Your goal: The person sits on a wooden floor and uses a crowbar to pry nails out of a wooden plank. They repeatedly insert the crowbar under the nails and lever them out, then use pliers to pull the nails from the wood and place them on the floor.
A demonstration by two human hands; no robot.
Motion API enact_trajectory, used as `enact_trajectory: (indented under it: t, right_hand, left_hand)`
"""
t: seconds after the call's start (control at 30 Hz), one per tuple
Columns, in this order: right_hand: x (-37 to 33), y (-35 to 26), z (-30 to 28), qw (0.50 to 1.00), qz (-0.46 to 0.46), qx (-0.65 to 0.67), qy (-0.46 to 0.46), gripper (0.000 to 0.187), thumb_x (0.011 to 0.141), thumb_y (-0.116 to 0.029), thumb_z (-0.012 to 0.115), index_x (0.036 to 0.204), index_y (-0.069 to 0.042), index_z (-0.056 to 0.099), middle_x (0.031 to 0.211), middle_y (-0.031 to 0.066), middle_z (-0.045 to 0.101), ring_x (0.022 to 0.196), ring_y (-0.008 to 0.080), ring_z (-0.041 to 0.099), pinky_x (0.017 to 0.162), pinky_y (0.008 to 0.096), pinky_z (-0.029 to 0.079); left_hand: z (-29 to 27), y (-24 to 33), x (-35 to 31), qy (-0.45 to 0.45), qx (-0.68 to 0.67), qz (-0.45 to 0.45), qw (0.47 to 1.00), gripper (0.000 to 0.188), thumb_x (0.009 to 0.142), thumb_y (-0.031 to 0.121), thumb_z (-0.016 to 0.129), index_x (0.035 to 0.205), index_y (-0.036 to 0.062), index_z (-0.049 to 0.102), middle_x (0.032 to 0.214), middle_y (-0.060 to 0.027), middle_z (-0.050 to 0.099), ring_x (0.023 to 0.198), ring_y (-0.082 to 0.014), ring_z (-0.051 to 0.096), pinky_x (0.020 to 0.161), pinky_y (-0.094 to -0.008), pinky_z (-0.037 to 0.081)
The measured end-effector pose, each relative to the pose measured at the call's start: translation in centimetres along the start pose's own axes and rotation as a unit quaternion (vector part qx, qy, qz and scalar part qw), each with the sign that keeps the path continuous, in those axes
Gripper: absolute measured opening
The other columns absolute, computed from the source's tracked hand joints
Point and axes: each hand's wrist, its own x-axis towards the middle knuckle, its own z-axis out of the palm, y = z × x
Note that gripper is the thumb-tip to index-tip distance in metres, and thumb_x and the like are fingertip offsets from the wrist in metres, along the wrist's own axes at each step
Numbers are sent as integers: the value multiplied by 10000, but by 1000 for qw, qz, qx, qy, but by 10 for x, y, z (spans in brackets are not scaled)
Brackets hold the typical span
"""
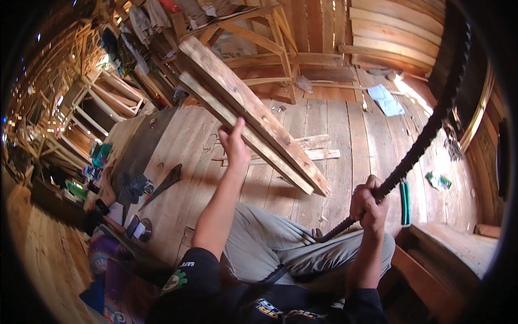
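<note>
Low and to the left of the left hand (236, 146), the sleeve of the dark shirt (229, 294) carries a short line of readable white lettering (188, 264) and a green gear-shaped emblem (176, 280); the chest print (267, 309), blue, white and yellow, is too foreshortened to read fully. Well to the right of the right hand (369, 205) lies a green-and-white packet (438, 180), its print too small to make out. The left hand is at the near edge of the narrower beam (270, 157), one digit stretched up over the wood and the others partly curled; whether it grips or merely touches, I cannot tell. Just beyond that beam and alongside it is the wider beam (253, 110). The right hand is closed in a fist around a dark ridged bar (418, 143), which rises up and rightward from the fist and runs down leftward below it to the trousers (302, 262). Just right of the fist, a green-and-black strip (405, 203) lies on the plank floor (361, 156).
</note>
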Motion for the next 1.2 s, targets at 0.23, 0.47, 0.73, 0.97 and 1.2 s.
enact_trajectory:
  t: [0.23, 0.47, 0.73, 0.97, 1.2]
  right_hand:
    - [58, -45, 47, 975, -163, -143, -42, 300, 995, -342, 482, 892, -65, 433, 472, 36, 440, 332, 110, 404, 303, 241, 321]
    - [115, -49, 115, 989, -91, -91, -66, 339, 1039, -349, 333, 800, -113, 376, 481, 6, 327, 330, 99, 284, 307, 241, 290]
    - [140, -36, 164, 981, -52, -65, -174, 357, 1030, -325, 378, 747, -109, 386, 506, 2, 319, 348, 106, 292, 304, 253, 258]
    - [164, -47, 182, 973, -90, -104, -187, 393, 1041, -306, 366, 695, -121, 377, 517, -5, 315, 346, 104, 280, 333, 261, 268]
    - [178, -88, 177, 956, -100, -125, -245, 331, 1025, -201, 392, 709, -104, 389, 559, -6, 300, 463, 107, 305, 466, 267, 325]
  left_hand:
    - [-84, -121, -21, 93, -109, -153, 978, 461, 822, 130, 734, 1140, -5, 429, 1166, -145, 527, 1084, -246, 515, 943, -393, 437]
    - [-134, -148, -41, 144, -164, -214, 952, 701, 769, 168, 779, 1281, -35, 345, 1236, -178, 492, 1138, -277, 492, 970, -445, 426]
    - [-128, -125, -42, 159, -181, -241, 940, 460, 772, 116, 764, 1093, 10, 452, 1104, -115, 556, 1053, -194, 516, 947, -374, 418]
    - [-134, -87, -28, 131, -142, -228, 954, 248, 859, 174, 661, 1043, 14, 615, 1001, -62, 626, 894, -166, 598, 769, -331, 500]
    - [-103, -79, -47, 149, -217, -270, 926, 368, 913, 214, 608, 1209, -1, 564, 1134, -86, 607, 995, -204, 599, 831, -347, 493]
